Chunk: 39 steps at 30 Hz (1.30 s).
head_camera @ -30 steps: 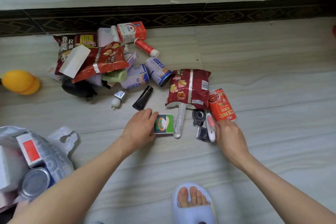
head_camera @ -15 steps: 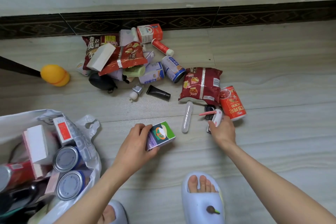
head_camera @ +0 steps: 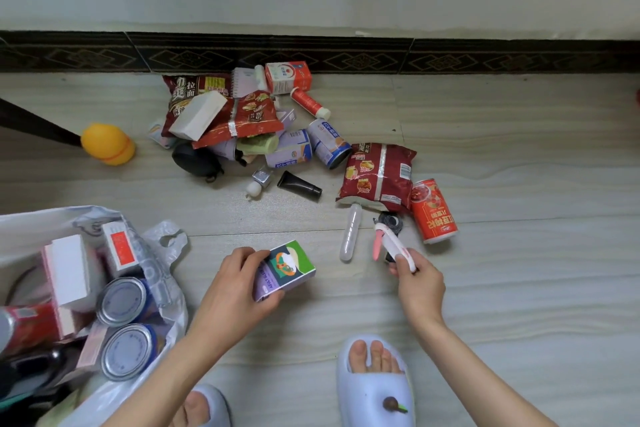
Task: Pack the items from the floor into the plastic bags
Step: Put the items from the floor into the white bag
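Observation:
My left hand (head_camera: 235, 291) grips a small green and purple box (head_camera: 285, 269), lifted just off the floor. My right hand (head_camera: 417, 282) holds a white pen-like tool with a pink tip (head_camera: 389, 243), tilted up and to the left. The white plastic bag (head_camera: 162, 288) lies open at the lower left with cans and boxes inside. A heap of items (head_camera: 239, 121) sits on the floor by the wall: red snack packs, cans, boxes, a white block. Nearer lie a red snack pack (head_camera: 377, 177), a red can (head_camera: 433, 215), a clear tube (head_camera: 349, 232) and a black tube (head_camera: 299, 185).
An orange ball-shaped object (head_camera: 107, 144) lies at the left beside a dark pole. A dark patterned skirting board (head_camera: 346, 55) runs along the wall. Two feet in pale slippers (head_camera: 374, 388) stand at the bottom. A small black object (head_camera: 391, 220) rests behind the white tool.
My left hand has picked the green box up off the floor and drawn it back toward me. My right hand has lifted the white tool. The view has shifted, showing more of the bag.

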### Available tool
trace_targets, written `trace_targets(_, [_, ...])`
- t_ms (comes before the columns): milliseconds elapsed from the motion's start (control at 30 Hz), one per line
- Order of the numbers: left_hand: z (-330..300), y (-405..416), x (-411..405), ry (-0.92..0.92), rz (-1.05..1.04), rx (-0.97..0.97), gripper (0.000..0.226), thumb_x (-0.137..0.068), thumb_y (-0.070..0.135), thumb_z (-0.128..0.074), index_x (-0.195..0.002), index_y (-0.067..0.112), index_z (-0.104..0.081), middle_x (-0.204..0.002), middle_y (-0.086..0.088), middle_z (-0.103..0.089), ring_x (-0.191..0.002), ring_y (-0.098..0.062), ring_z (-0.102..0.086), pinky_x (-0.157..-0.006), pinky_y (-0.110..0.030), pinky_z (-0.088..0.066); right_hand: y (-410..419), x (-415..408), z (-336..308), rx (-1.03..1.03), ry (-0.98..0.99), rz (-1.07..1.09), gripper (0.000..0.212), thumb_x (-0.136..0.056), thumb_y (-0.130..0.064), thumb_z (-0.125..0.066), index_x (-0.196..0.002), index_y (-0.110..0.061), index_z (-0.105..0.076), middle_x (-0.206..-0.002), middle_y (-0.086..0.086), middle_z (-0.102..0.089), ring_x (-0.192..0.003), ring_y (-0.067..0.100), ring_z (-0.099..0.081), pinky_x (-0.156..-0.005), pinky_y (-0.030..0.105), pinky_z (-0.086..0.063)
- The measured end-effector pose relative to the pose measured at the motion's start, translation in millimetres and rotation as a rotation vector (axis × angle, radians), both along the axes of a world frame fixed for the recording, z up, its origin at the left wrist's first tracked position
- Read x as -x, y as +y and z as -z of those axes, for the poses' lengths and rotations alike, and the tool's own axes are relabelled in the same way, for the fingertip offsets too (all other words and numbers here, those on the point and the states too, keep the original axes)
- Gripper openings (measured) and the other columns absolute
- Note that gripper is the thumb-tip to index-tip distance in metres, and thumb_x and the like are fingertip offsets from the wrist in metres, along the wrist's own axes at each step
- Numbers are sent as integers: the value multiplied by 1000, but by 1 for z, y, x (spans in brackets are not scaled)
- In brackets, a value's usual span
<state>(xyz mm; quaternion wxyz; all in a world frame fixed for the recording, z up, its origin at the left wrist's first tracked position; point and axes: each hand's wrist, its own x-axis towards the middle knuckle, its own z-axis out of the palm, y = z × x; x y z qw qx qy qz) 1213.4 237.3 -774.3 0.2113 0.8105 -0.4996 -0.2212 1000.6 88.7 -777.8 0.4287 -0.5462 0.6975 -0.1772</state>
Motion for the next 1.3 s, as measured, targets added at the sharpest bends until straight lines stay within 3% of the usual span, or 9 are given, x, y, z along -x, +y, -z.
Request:
trace_targets(167, [-47,41,-18,-38,-110,88,62,-68,49,-50,-116,11,-57,-109,-3,-51,-100,-15,-49,-87,-19,-37,15,-49,-59,185,-35,-395,31,-87,-8,-59,-118,-8,-62,-105,5,-59,-93,23,-59,-88,42,-48])
trace_targets(400, [-93,148,-70,-173,-441,193,56,-66,48,-56,-111,14,-58,-105,-1,-51,-93,-19,-53,-83,-35,-45,54,-150,-138,302,-6,-980,27,-88,-22,-59,-114,-18,-66,-94,-1,-62,-86,14,-54,-73,24,-35])
trace_targets(600, [-104,218,-119,-358,-732,68,57,-66,54,-47,-108,19,-59,-104,-3,-55,-93,-23,-49,-77,-38,-38,98,-257,-155,242,4,-1139,28,-86,-27,-58,-110,-16,-69,-89,6,-70,-81,10,-52,-64,25,-37])
trace_targets(700, [-90,233,-143,-357,-822,-33,59,-66,58,-45,-105,17,-62,-103,-4,-56,-95,-26,-48,-79,-39,-39,133,-302,-142,233,-34,-1163,22,-84,-21,-61,-98,-8,-71,-94,16,-71,-89,27,-62,-74,33,-42])
trace_targets(867, [-69,221,-167,-335,-867,-75,50,-69,51,-60,-93,8,-65,-95,-15,-57,-90,-35,-50,-78,-42,-47,179,-335,-100,85,-132,-1086,14,-82,-13,-62,-89,-6,-72,-86,14,-71,-83,23,-61,-66,20,-40])
trace_targets(1000, [-56,211,-183,-217,-899,-16,35,-74,27,-73,-98,5,-62,-104,-17,-51,-96,-37,-51,-86,-42,-44,191,-350,-82,-10,-172,-1021,25,-84,-9,-58,-106,-9,-69,-102,11,-71,-97,23,-64,-86,31,-45])
trace_targets(1100, [-41,208,-178,-67,-736,-77,54,-83,46,-53,-121,8,-55,-128,-15,-48,-120,-33,-45,-102,-38,-32,190,-344,-79,-3,-162,-1054,32,-86,-6,-54,-116,-8,-64,-114,8,-67,-107,19,-61,-88,20,-40])
trace_targets(1167, [-35,207,-174,-78,-654,-148,59,-89,49,-44,-136,13,-42,-149,-11,-30,-139,-28,-22,-112,-40,-14,180,-331,-82,43,-88,-1104,35,-87,-12,-53,-121,-13,-60,-117,4,-65,-108,17,-59,-89,21,-38])
trace_targets(1300, [-52,202,-166,-115,-558,-105,66,-87,56,-30,-141,20,-34,-155,-5,-15,-144,-23,-3,-115,-40,-4,139,-288,-94,296,129,-1405,48,-91,-25,-50,-138,-20,-38,-137,3,-48,-123,20,-47,-100,30,-36])
